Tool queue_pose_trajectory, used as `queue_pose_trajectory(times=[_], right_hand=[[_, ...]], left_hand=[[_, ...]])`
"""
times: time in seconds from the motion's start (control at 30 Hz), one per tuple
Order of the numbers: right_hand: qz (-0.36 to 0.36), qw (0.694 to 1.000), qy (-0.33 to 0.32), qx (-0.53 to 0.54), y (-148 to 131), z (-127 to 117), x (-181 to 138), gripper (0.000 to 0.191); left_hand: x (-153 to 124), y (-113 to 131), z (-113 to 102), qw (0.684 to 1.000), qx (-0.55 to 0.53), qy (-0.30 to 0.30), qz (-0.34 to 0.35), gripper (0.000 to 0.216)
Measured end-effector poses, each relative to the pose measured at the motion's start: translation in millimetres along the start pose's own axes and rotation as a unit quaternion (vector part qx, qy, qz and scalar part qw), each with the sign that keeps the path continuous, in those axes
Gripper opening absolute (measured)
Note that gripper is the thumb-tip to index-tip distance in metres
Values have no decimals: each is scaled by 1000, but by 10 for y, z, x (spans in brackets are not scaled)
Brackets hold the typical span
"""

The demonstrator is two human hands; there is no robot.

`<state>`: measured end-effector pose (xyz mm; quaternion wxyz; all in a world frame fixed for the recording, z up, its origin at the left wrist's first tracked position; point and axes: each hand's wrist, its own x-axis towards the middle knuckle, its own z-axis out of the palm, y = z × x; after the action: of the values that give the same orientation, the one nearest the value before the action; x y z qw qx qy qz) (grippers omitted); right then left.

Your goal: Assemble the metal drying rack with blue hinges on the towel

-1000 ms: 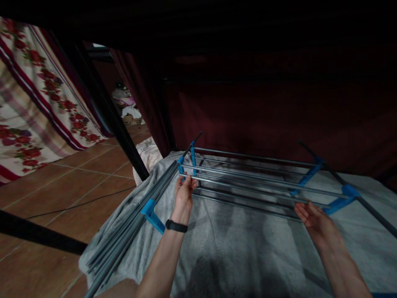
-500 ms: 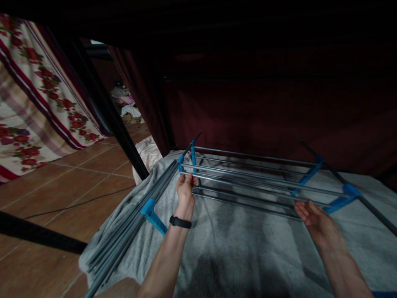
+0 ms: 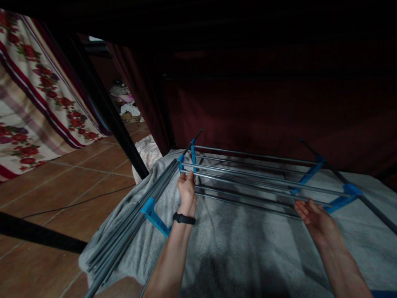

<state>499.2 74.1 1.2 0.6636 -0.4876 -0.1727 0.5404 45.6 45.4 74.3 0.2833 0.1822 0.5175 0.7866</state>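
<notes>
A partly assembled rack of grey metal rods with blue plastic brackets [image 3: 338, 203] lies on a grey blanket [image 3: 245, 248]. My left hand [image 3: 186, 189] pinches one metal rod [image 3: 223, 179] at its left end, close to a blue bracket [image 3: 180, 161]. Near the other end of that rod, the fingers of my right hand [image 3: 318, 217] are closed around it from below, beside the right bracket. Whether the rod's left end sits in its bracket I cannot tell. A black band [image 3: 184, 218] circles my left wrist.
A bundle of loose grey rods [image 3: 127, 227] lies along the blanket's left edge, with another blue bracket [image 3: 155, 218] beside it. A dark bed post [image 3: 124, 132] rises at left. Dark red curtain [image 3: 254, 111] hangs behind. Tiled floor [image 3: 62, 203] lies left, crossed by a cable [image 3: 80, 203].
My left hand and forearm have shifted slightly to the right, still at the rod's left end. My right hand stays in nearly the same place.
</notes>
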Motion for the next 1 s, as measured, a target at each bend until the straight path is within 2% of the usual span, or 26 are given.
queue_pose_trajectory(times=[0.2, 0.33, 0.4, 0.5, 0.53, 0.6, 0.67, 0.73, 0.83, 0.9, 1.0], right_hand=[[3, 1000, 1, 0, -7, -15, -9, 7], [3, 998, -39, -59, 148, 49, -217, 15], [-9, 990, -73, -118, 272, 193, -431, 29], [-98, 966, -134, -197, 439, 582, -824, 44], [-146, 949, -157, -231, 481, 746, -953, 42], [-247, 892, -209, -315, 554, 1097, -1181, 34], [-334, 820, -286, -367, 633, 1452, -1353, 30], [-387, 745, -360, -406, 734, 1793, -1463, 33], [-426, 656, -421, -459, 906, 2268, -1531, 46], [-428, 623, -437, -488, 995, 2556, -1548, 52], [-413, 586, -451, -532, 1041, 2913, -1598, 52]], left_hand=[[9, -11, 13, 1000, 22, 5, 13, 40], [-8, -12, 11, 1000, 17, 3, 20, 42], [-21, -12, 4, 1000, 11, 1, 22, 43], [-38, -18, -8, 1000, 2, -5, 19, 43], [-42, -23, -12, 1000, -2, -7, 17, 43], [-45, -38, -21, 1000, -9, -10, 17, 42], [-43, -58, -37, 1000, -11, -11, 25, 43], [-35, -84, -62, 999, -4, -16, 42, 44], [-8, -131, -106, 997, 14, -28, 66, 44], [17, -165, -127, 997, 23, -30, 73, 44], [50, -217, -140, 997, 30, -18, 73, 41]])
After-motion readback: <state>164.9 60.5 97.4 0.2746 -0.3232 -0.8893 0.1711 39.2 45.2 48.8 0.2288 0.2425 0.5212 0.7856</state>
